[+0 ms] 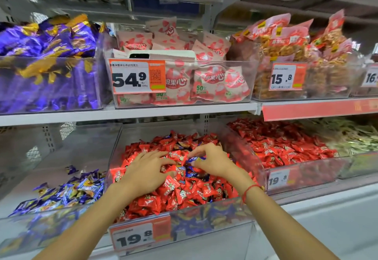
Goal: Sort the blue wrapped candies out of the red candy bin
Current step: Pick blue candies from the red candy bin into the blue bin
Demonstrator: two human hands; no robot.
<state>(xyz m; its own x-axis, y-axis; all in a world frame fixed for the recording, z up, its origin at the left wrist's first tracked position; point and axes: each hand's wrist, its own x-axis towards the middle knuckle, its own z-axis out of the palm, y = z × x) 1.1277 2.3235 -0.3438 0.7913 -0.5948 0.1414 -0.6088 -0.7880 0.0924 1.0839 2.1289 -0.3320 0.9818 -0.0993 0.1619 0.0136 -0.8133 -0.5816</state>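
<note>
While your left hand (148,170) is pressing flat, fingers spread, on the crinkly red wrapped candies (184,194), your right hand (212,160) is pinching one blue wrapped candy (196,159) mid-pile in the clear plastic red candy bin (204,216). Just left, the neighbouring clear bin (30,229) is holding a shallow blue heap (67,192), with bare floor showing behind it.

Bare forearms; red cord bracelet (250,190), perhaps beaded, on right wrist.
</note>
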